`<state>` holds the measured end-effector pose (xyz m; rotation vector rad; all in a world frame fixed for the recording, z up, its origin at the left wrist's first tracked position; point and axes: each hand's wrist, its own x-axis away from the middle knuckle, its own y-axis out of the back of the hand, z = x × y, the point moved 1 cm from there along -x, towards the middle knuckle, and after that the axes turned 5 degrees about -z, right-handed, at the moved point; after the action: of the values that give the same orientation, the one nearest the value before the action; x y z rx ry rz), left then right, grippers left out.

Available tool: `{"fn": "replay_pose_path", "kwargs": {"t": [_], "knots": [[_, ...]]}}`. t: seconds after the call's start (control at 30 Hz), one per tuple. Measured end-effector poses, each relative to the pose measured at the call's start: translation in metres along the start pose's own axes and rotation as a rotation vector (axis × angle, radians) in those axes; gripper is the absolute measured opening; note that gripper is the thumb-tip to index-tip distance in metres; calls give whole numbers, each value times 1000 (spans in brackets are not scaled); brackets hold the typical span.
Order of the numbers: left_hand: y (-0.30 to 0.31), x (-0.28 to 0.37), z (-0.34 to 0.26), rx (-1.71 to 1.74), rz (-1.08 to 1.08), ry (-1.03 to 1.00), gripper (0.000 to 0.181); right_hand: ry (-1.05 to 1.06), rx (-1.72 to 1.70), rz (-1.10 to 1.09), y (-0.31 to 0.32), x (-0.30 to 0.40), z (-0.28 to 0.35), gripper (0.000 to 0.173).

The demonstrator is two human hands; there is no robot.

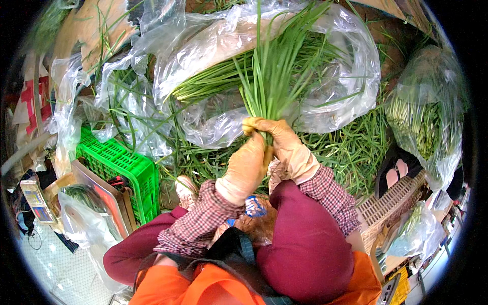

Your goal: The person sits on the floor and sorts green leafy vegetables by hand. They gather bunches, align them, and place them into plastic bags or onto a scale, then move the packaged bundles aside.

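A bunch of long green leafy stalks, like garlic chives [272,84], stands upright in my two gloved hands, its leaves fanning away from me. My left hand [244,164], in a tan glove, closes around the lower ends. My right hand [288,146], gloved alike, wraps the bunch just above, fingers curled across its front. Beyond the hands, a pile of the same stalks [217,78] lies sideways on an open clear plastic bag [339,110]. The leaf tips of the held bunch overlap that pile. The stalk ends inside my grip are mostly hidden.
Loose green leaves [347,152] cover the ground around my shoes. At left stand a bright green plastic crate [145,171] and crumpled clear plastic [129,91]. On the right are a bagged bundle of stalks [419,118], a slatted tan crate [389,202] and a black sandal [396,167].
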<state>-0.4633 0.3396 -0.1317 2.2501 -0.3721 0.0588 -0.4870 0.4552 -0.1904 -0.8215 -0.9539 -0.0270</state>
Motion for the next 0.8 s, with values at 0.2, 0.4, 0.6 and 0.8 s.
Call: {"fn": "replay_pose_path", "kwargs": {"t": [0.2, 0.4, 0.6, 0.8], "knots": [[47, -115, 153, 125, -205, 17, 34, 97, 1, 36, -18, 65, 60, 31], [183, -183, 216, 32, -357, 366, 54, 755, -346, 608, 23, 160, 155, 47], [107, -133, 159, -552, -61, -14, 30, 599, -314, 309, 6, 81, 107, 51], [77, -131, 169, -765, 68, 112, 28, 284, -355, 156, 9, 49, 66, 52]]}}
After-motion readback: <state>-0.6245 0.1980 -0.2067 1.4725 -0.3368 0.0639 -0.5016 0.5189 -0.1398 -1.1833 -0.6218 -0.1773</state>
